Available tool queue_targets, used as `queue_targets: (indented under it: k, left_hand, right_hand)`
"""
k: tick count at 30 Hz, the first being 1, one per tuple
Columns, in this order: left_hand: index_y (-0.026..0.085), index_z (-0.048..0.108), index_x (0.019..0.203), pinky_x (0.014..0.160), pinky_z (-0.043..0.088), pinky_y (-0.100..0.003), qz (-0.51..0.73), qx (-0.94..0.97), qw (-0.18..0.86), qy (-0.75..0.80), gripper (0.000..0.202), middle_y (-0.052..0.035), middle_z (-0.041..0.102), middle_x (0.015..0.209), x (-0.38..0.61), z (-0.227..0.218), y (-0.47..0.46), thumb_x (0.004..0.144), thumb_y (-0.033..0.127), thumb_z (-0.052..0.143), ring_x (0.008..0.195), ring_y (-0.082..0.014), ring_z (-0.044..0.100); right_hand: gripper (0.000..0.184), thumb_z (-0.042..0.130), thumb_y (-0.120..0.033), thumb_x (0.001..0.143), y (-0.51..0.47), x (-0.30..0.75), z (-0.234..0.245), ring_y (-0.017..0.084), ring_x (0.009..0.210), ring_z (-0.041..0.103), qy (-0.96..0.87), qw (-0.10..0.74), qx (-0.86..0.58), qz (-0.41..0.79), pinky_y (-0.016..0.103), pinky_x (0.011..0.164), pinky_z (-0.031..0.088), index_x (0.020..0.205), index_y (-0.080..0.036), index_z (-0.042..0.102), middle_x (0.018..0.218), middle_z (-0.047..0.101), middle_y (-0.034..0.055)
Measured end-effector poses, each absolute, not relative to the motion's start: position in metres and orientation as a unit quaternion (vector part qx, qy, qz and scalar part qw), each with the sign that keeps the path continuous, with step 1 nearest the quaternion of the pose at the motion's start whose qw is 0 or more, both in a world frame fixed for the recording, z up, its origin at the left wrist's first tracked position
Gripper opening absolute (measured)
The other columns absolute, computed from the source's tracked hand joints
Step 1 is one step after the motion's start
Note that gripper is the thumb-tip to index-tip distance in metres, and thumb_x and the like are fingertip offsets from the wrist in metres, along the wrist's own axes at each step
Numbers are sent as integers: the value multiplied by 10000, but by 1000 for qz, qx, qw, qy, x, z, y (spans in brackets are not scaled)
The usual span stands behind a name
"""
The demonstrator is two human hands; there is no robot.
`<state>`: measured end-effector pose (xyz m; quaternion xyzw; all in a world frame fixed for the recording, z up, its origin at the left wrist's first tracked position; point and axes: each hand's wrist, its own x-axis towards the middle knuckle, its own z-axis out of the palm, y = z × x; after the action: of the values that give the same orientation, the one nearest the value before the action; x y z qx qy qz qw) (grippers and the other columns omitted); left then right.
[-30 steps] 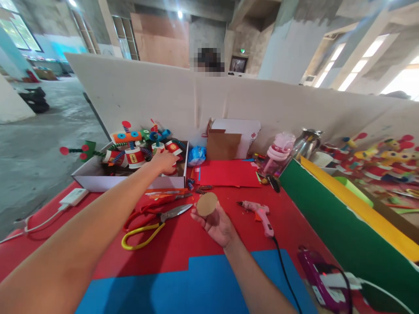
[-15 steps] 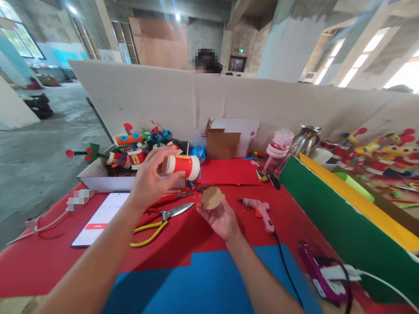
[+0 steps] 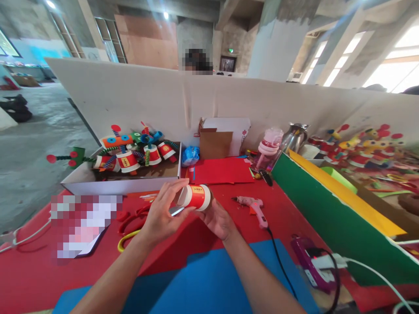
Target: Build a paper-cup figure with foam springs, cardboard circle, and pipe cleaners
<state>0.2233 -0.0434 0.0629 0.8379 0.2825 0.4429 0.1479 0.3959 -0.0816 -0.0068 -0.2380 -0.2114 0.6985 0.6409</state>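
Note:
My left hand [image 3: 163, 213] grips a red and white paper cup [image 3: 195, 196] lying on its side above the red table cover [image 3: 288, 218]. My right hand [image 3: 218, 220] is curled against the cup's wide end from the right; the brown cardboard disc it held earlier is hidden behind the cup. Both hands meet at the table's middle. Scissors with yellow and red handles [image 3: 126, 237] lie just under my left hand.
A white box [image 3: 98, 185] of cup-and-pipe-cleaner robots stands at the back left. A pink glue gun [image 3: 253, 207] lies right of my hands, its cord running to a purple power strip [image 3: 307, 261]. Green and yellow sheets [image 3: 327, 209] fill the right. A blue sheet [image 3: 203, 283] lies near me.
My left hand took a cup from the white box and brought it down to my right hand. The cup now sits against the cardboard disc, hiding it.

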Motion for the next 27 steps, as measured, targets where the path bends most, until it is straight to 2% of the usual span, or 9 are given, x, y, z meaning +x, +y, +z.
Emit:
queue_targets:
  k: [8,14,20,27]
  left_hand:
    - [236,469,1299,931,491,-424,435,838,165,286,488,-108,598,1243,225,58,-43,845,326,623,1124,-263,569]
    - [246,467,1316,937,488,-421,432,839,175,279,503,-105,591,1260,225,58,-43,845,314,628,1138,-260,562]
    - [246,484,1302,913,505,-431,430,837,187,284,499,-107,592,1248,225,59,-44,833,322,638,1135,-270,564]
    - [242,508,1275,935,498,-431,427,831,211,288,488,-106,602,1238,224,57,-44,821,345,654,1130,-263,578]
  right_hand:
    - [330,739,-382,769,-83,394,-7,165,997,673,-219,635,-226,706,306,897,535,1055,-229,680,1109,729,19]
    - [386,782,-394,720,-83,394,-6,156,971,677,-221,634,-218,709,285,883,542,1055,-229,683,1074,738,9]
    - [343,756,-351,750,-84,394,-6,152,956,678,-226,635,-233,701,271,857,543,1063,-238,673,1077,732,13]
    - [443,797,-362,681,-85,394,-5,170,923,685,-228,633,-225,704,306,845,557,1083,-239,658,1065,734,17]
